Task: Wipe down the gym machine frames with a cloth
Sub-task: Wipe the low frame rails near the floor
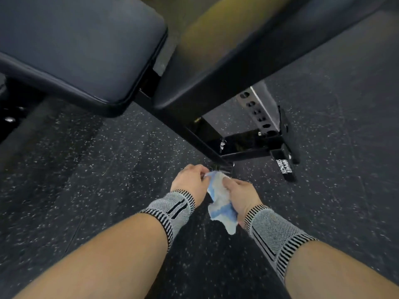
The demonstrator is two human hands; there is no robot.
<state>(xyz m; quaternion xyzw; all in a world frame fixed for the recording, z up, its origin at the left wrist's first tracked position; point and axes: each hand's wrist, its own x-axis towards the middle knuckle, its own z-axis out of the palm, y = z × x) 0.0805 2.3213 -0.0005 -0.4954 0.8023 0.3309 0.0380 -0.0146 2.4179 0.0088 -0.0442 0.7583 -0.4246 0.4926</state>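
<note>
With our left hand and right hand both gripping the cloth, it may bunch and skip the black frame rail.

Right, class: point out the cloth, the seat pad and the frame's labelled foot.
cloth (220, 196): head view, middle of the fabric.
seat pad (82, 42): head view, top surface.
labelled foot (284, 167): head view, on the lettering.

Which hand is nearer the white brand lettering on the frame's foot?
Right. The right hand, gripping the cloth, sits just left of and below the lettering; the left hand holds the cloth's top end farther left.
</note>
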